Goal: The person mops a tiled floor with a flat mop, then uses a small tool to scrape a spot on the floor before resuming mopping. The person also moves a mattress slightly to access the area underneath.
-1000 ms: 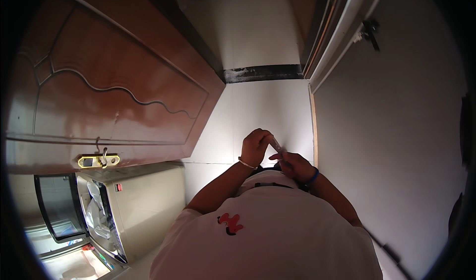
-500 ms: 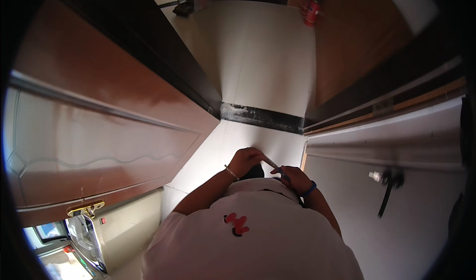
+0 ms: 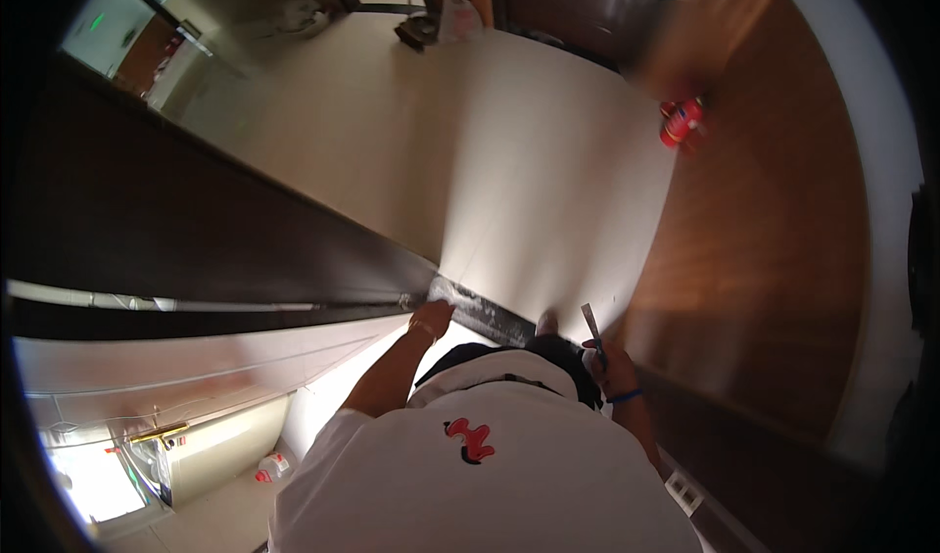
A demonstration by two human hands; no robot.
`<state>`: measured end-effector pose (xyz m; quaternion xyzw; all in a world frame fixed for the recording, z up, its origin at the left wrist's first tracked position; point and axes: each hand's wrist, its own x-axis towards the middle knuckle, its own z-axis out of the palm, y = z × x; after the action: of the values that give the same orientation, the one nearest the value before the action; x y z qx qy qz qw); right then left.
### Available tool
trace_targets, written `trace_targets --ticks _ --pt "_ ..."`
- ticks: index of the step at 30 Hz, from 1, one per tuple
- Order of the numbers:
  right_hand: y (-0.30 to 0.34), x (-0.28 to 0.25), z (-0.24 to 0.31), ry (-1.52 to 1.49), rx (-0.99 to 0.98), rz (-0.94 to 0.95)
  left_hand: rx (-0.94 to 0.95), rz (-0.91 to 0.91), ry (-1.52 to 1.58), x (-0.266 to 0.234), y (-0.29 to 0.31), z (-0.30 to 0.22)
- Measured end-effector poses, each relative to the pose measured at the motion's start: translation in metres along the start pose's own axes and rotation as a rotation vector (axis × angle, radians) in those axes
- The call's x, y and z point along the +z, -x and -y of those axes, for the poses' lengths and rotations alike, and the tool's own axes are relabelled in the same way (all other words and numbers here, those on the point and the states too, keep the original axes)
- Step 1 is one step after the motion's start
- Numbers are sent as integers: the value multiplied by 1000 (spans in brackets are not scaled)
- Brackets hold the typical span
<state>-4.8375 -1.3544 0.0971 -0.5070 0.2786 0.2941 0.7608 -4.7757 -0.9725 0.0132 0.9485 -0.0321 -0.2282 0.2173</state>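
Now parted from the left hand (image 3: 432, 319) at seven o'clock — finger state impossible to tell, though apparently freed — the right hand (image 3: 612, 372) alone clasps the flat-bladed tool (image 3: 590, 320) in its fingers at four o'clock.

Head-worn fisheye looking down past the chest

A single wide view is looking from the wearer's head, facing steeply downward and forward. The white shirt (image 3: 392, 484) is filling the bottom middle at close range; the left fingers (image 3: 441, 312) and right fingers (image 3: 592, 344) are showing beyond it, below mid-height. The pale floor (image 3: 548, 171) is stretching away toward the top, where a red fire extinguisher (image 3: 682, 124) is appearing farther off. The lens is curving straight edges toward a dark round rim.
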Motion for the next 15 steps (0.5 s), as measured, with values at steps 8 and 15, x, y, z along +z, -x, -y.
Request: trace_targets --ticks 8,15 --pt "-200 47 229 266 28 154 -441 -9 169 -31 -46 44" --pt "-339 121 303 39 189 42 -311 133 134 -77 -186 103"
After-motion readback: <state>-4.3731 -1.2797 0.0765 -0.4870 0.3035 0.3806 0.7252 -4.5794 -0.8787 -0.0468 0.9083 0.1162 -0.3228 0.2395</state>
